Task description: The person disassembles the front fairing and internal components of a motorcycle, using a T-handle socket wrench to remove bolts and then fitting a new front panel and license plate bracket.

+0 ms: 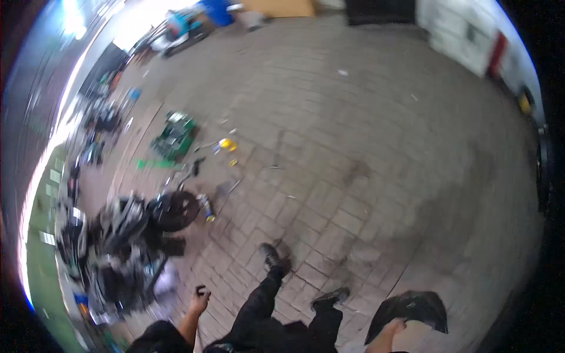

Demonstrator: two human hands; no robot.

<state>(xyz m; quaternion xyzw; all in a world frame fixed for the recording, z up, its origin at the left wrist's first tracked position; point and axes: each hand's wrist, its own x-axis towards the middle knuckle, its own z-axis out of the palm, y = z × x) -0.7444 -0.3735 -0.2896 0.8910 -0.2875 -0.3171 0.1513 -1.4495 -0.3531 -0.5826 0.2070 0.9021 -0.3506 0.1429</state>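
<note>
On brick paving (376, 176): right hand (393, 327) grasps black panel (412, 309); left hand (199, 301) clenches small dark object (201, 289); tyre (175, 210) near.

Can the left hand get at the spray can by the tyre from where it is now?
Probably not yet. The left hand already grips a small dark object, and the spray can lies well ahead on the paving beside the tyre. Nothing blocks the way; it looks beyond arm's reach.

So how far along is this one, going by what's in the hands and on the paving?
Looks mid-job. Done: nothing clearly finished. In hand: the right hand carries a black curved panel; the left hand holds a small dark object, too blurred to identify. Left: the motorcycle stands with a green tool tray and loose parts scattered on the paving.
</note>
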